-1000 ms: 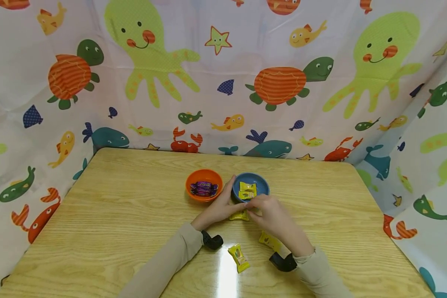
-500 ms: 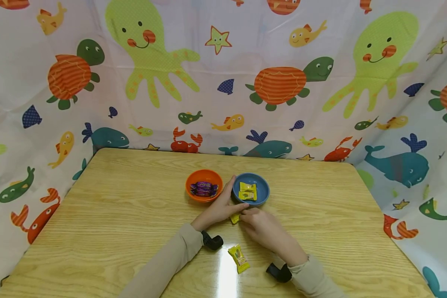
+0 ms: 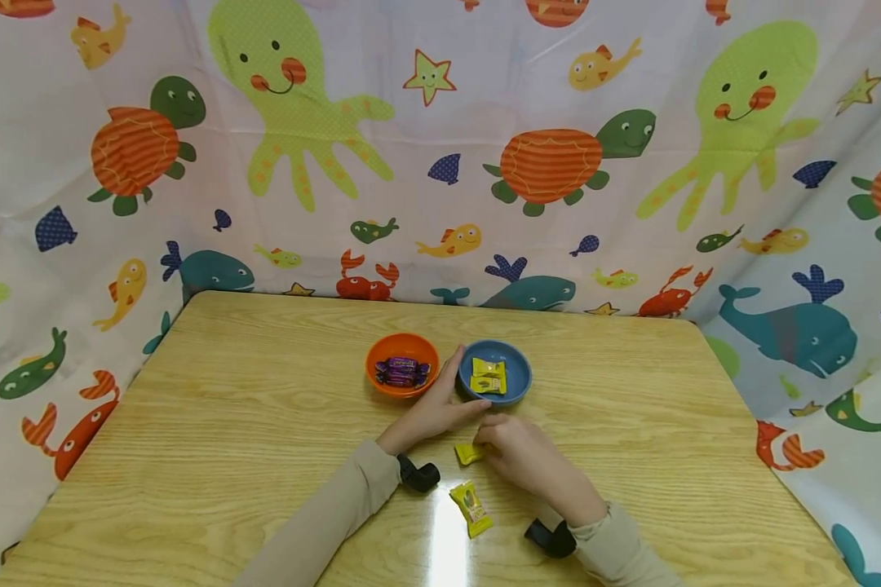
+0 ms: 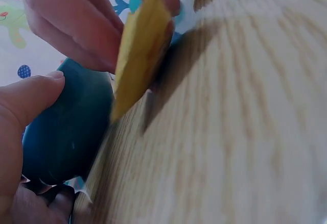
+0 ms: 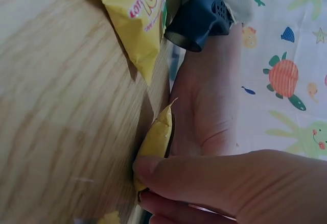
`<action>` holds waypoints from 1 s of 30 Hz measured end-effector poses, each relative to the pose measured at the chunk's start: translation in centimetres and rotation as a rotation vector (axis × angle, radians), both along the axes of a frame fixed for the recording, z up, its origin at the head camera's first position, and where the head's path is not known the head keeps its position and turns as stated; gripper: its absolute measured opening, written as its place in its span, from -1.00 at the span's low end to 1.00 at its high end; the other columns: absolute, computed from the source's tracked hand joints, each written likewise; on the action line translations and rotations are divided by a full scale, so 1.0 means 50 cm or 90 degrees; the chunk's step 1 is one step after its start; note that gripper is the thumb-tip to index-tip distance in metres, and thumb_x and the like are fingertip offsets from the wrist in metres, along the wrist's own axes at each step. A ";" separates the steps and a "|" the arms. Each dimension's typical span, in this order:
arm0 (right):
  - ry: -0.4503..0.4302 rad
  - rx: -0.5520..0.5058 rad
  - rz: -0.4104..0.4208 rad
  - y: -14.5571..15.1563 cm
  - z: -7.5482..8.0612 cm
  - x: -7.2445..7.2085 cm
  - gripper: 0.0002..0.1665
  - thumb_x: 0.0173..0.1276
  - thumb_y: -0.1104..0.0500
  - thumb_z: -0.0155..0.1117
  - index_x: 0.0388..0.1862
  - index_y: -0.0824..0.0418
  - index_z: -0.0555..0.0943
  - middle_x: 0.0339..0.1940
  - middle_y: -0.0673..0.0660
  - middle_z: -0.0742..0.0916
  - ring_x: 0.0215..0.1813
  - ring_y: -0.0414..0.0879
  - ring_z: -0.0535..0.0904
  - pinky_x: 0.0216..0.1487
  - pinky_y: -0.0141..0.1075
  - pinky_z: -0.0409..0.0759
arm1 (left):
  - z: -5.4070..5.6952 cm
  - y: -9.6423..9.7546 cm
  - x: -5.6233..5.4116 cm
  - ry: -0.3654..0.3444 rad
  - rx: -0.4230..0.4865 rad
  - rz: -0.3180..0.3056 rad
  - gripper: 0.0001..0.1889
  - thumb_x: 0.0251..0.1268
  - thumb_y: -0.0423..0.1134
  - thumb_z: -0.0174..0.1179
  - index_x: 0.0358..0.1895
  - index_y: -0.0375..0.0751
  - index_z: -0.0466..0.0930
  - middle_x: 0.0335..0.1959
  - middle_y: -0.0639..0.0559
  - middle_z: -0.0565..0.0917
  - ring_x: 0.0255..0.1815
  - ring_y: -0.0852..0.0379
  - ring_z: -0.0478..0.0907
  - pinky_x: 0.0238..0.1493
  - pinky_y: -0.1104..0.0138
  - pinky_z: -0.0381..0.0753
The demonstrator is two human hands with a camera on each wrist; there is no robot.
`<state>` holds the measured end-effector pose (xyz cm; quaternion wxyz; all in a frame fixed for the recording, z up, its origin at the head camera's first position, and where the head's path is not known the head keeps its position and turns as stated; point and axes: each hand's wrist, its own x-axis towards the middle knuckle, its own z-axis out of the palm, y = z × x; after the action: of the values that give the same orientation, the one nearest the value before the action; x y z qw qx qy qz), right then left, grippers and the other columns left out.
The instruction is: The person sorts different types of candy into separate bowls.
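In the head view my left hand (image 3: 440,408) holds the side of a blue bowl (image 3: 523,391), and the left wrist view shows its thumb over the rim. Two yellow wrapped candies (image 3: 489,377) lie in that bowl. My right hand (image 3: 521,456) is just in front of the bowl and pinches another yellow wrapped candy (image 3: 467,454) between thumb and fingers. The right wrist view has this candy (image 5: 156,140) at the table surface, partly covered by the thumb. Nearer my body a loose yellow candy (image 3: 471,509) lies on the table.
An orange bowl (image 3: 402,341) with several purple wrapped candies (image 3: 402,372) stands just left of my left hand. The wooden table (image 3: 264,391) ends at a sea-animal curtain (image 3: 411,122) behind and at both sides.
My right hand has come from the blue bowl's rim down to the candy under my left hand, taken hold of it and drawn it slightly toward me. The left hand stays put.
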<state>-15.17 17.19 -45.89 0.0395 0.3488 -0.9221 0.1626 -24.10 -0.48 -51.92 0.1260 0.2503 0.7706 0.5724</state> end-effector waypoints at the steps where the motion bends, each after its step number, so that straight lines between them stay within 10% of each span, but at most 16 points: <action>1: -0.004 0.002 -0.001 0.000 0.000 0.001 -0.76 0.04 0.48 0.42 -0.32 0.24 0.76 -0.32 0.01 0.69 -0.26 -0.17 0.64 -0.24 -0.33 0.64 | 0.000 0.000 0.000 -0.001 0.000 0.001 0.11 0.30 0.07 0.32 0.63 0.01 -0.38 0.63 0.09 -0.26 0.60 0.08 -0.25 0.53 0.00 -0.08; 27: -0.062 -0.035 0.035 0.006 0.052 0.001 -0.70 -0.07 0.41 0.53 -0.34 0.20 0.66 -0.32 -0.01 0.66 -0.27 -0.20 0.52 -0.24 -0.33 0.58 | 0.004 0.000 0.002 0.000 0.001 0.000 0.10 0.32 0.06 0.30 0.63 -0.02 -0.38 0.63 0.06 -0.26 0.60 0.04 -0.24 0.52 -0.04 -0.07; 30: -0.064 -0.067 0.041 0.012 0.070 -0.004 -0.70 -0.05 0.44 0.52 -0.32 0.24 0.66 -0.30 0.01 0.67 -0.22 -0.16 0.55 -0.17 -0.28 0.62 | 0.004 -0.002 0.004 0.002 0.006 -0.010 0.07 0.35 0.06 0.28 0.63 0.00 -0.39 0.63 0.04 -0.29 0.24 -0.08 0.45 0.25 0.05 0.45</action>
<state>-15.37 17.77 -42.38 0.0063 0.3672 -0.9014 0.2294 -23.89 -0.59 -51.72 0.1284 0.2577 0.7658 0.5750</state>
